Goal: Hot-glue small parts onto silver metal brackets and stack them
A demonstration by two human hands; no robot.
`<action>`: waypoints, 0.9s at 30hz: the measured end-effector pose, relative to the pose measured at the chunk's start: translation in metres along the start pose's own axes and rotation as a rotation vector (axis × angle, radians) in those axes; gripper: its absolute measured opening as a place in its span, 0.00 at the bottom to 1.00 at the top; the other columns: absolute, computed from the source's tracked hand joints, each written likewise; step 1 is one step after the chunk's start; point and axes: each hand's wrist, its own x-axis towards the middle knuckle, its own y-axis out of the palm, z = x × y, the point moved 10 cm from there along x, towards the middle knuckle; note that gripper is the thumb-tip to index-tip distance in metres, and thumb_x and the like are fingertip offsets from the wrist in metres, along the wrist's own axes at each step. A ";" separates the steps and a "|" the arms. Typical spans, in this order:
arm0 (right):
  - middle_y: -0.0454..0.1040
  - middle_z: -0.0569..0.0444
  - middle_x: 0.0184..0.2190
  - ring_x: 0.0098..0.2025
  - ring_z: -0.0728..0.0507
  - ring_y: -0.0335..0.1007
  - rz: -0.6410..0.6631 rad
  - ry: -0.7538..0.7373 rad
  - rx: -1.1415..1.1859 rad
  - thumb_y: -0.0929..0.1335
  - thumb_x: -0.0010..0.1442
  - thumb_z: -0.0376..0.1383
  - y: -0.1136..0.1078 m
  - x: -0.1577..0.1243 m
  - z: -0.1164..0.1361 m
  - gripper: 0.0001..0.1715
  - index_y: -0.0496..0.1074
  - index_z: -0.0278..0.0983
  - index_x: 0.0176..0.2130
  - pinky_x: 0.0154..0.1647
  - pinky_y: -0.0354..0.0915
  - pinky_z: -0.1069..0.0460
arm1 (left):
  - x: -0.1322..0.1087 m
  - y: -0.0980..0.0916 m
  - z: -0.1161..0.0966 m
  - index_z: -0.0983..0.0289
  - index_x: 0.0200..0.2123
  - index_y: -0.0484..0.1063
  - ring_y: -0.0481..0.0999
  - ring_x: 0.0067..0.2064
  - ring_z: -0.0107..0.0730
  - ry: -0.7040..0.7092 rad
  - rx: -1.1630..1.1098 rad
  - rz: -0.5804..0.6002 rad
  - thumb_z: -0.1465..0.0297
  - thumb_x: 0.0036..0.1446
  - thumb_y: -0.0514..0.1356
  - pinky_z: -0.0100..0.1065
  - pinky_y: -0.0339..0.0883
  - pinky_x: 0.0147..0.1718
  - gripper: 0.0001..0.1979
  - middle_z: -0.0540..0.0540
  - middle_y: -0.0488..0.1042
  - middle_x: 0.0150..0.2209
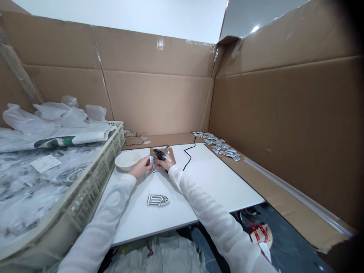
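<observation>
My right hand is closed around a black glue gun with a small orange mark; a whitish stick pokes from one end. Between the fingertips of my left hand is a small white-and-grey piece, held up close beside the gun. Its exact shape is too small to make out, and a little dark ring shows just below it. Nearer to me on the white board lies a flat arch-shaped ornament, white with brown scrollwork and bars. Behind my hands is a brown square pad, partly covered by them.
A white round dish sits left of my hands. A pale plastic crate with bagged pieces fills the left side. Several small wrapped pieces lie along the right edge. A black cord crosses the white board. Cardboard walls surround it.
</observation>
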 end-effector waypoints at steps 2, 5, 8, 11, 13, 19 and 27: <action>0.68 0.59 0.16 0.23 0.46 0.70 0.000 0.040 0.008 0.69 0.46 0.34 0.000 -0.002 -0.002 0.04 0.68 0.37 0.24 0.30 0.67 0.51 | -0.001 0.001 0.000 0.64 0.31 0.64 0.67 0.29 0.31 0.003 0.020 0.009 0.64 0.46 0.56 0.30 0.60 0.27 0.11 0.50 0.69 0.26; 0.68 0.58 0.16 0.24 0.46 0.69 -0.010 0.052 0.035 0.69 0.47 0.35 0.000 -0.005 -0.001 0.05 0.67 0.37 0.24 0.29 0.66 0.52 | -0.002 0.004 -0.002 0.64 0.30 0.62 0.65 0.26 0.29 0.011 0.082 0.002 0.62 0.46 0.57 0.29 0.58 0.26 0.12 0.48 0.66 0.24; 0.68 0.58 0.16 0.23 0.47 0.68 -0.014 0.085 0.102 0.69 0.48 0.37 0.001 -0.007 -0.003 0.08 0.67 0.36 0.24 0.27 0.65 0.53 | -0.003 0.004 -0.004 0.63 0.29 0.61 0.63 0.25 0.29 0.029 0.172 -0.066 0.62 0.47 0.57 0.29 0.56 0.25 0.12 0.48 0.64 0.23; 0.69 0.56 0.17 0.20 0.49 0.66 0.052 0.158 0.257 0.69 0.49 0.41 0.010 -0.008 -0.009 0.12 0.67 0.35 0.25 0.21 0.63 0.55 | -0.004 0.004 -0.004 0.63 0.28 0.61 0.63 0.27 0.30 0.040 0.217 -0.148 0.65 0.51 0.54 0.30 0.57 0.27 0.08 0.49 0.65 0.24; 0.71 0.54 0.20 0.19 0.51 0.65 0.080 0.203 0.352 0.68 0.51 0.44 0.015 -0.008 -0.012 0.15 0.66 0.35 0.26 0.17 0.59 0.57 | -0.003 0.004 0.000 0.64 0.27 0.62 0.64 0.28 0.30 0.024 0.194 -0.179 0.67 0.52 0.52 0.31 0.58 0.30 0.06 0.50 0.65 0.24; 0.68 0.56 0.15 0.12 0.54 0.57 -0.104 0.239 0.299 0.63 0.52 0.53 -0.004 -0.012 -0.013 0.25 0.64 0.36 0.20 0.12 0.53 0.58 | -0.004 -0.001 0.031 0.64 0.41 0.60 0.69 0.30 0.27 -0.213 -0.447 -0.314 0.72 0.51 0.51 0.33 0.64 0.33 0.11 0.49 0.66 0.30; 0.63 0.56 0.10 0.12 0.50 0.58 -0.258 0.126 0.208 0.62 0.48 0.58 -0.023 -0.032 0.021 0.29 0.68 0.36 0.19 0.16 0.58 0.55 | -0.008 0.001 0.022 0.67 0.38 0.64 0.65 0.23 0.20 -0.211 -1.016 -0.369 0.68 0.47 0.59 0.24 0.59 0.23 0.14 0.49 0.67 0.27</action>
